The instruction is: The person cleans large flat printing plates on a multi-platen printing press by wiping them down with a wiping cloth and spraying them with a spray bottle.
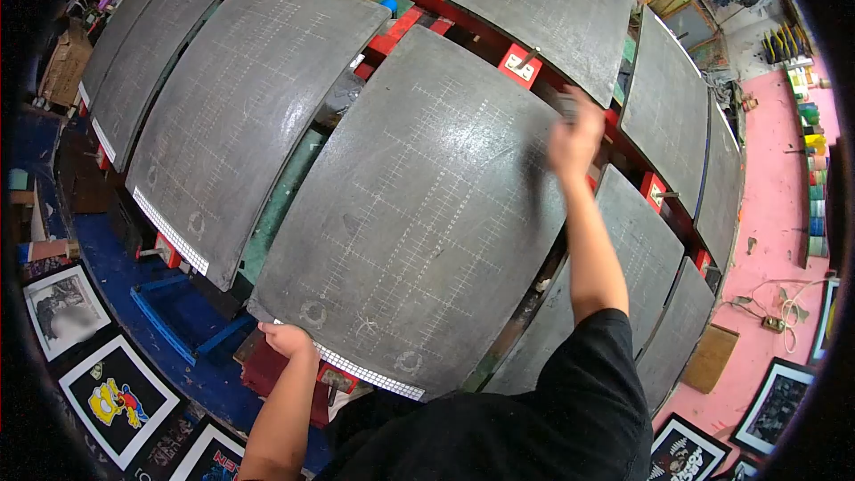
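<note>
A large grey flat board, printed with white grid and ruler marks, lies in front of me. At its near left corner my left hand is closed on the edge, with most fingers hidden beneath it. A white checkered strip runs along that near edge. My right hand is over the board's far right edge, blurred by motion. Its fingers look curled around a small dark grey thing, too smeared to name. A dark shadow falls on the board to the left of this hand.
Similar grey boards stand on both sides and beyond, mounted on a red metal frame with upright bolts. A blue metal frame is low at left. Framed pictures lie at lower left and right. Colored containers line the right side.
</note>
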`<state>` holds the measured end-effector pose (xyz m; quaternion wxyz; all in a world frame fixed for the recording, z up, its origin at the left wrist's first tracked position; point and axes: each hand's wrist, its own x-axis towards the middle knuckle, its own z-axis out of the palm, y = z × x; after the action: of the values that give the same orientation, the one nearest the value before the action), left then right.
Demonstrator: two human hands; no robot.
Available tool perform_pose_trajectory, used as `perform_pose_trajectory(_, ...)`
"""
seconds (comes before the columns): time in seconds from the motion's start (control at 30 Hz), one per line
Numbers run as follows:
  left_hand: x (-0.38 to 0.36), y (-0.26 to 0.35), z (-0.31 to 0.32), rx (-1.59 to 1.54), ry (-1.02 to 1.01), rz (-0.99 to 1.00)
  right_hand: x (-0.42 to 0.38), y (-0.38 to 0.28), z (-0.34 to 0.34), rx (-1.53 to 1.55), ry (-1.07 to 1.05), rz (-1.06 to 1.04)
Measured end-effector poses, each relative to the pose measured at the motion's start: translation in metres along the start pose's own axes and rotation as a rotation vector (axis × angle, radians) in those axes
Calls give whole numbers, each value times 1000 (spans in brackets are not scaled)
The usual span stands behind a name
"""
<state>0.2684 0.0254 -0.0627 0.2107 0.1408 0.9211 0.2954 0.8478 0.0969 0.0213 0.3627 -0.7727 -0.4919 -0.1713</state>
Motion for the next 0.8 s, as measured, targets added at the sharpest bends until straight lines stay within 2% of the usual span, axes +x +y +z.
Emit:
perform_pose_trajectory(0.03, 1, -2, 2, -14, 11, 1, -12, -33, 27, 58, -79, -161)
perform_pose_trajectory(0.07, 3, -3, 2, -27, 20, 4, -18, -91, 34, 268, -308, -148)
perform_pose_trajectory(0.1, 3, -3, 1, -33, 24, 10, -31, -137, 48, 330, -475, -280)
perform_pose_trajectory(0.13, 3, -3, 0, -29, 8, 10, -38, -152, 77, 546, -660, -538)
perform_pose_trajectory(0.17, 3, -3, 0, -25, -7, 10, -48, -175, 95, 577, -695, -719)
perform_pose_trajectory(0.27, -2, 1, -4, -40, -34, 89, -37, -191, 128, 523, -704, -845)
perform_pose_trajectory(0.3, 0, 1, -2, -36, -27, 97, -21, -179, 145, 504, -705, -822)
perform_pose_trajectory(0.33, 3, -1, 1, -67, -20, 70, 0, -156, 160, 499, -664, -706)
perform_pose_trajectory(0.37, 3, -5, 0, -91, -12, 39, 29, -131, 161, 303, -585, -520)
perform_pose_trajectory(0.4, -3, 2, -5, -100, -73, 9, 56, -102, 167, 227, -524, -174)
perform_pose_trajectory(0.43, -11, 9, -5, -104, -65, 6, 64, -58, 191, 207, -186, -79)
perform_pose_trajectory(0.5, -22, 19, -5, -139, -3, 23, 82, -64, 156, 162, -57, 219)
perform_pose_trajectory(0.57, -24, 20, -9, -77, 15, 22, 64, -92, 130, 384, -77, 8)
perform_pose_trajectory(0.63, -22, 19, -4, -27, 17, 23, 26, -121, 111, 336, -387, -357)
perform_pose_trajectory(0.7, -7, 3, -3, 10, 28, 68, -11, -135, 92, 488, -707, -721)
perform_pose_trajectory(0.8, -11, 6, -6, -35, -7, 58, -12, -100, 69, 444, -648, -619)
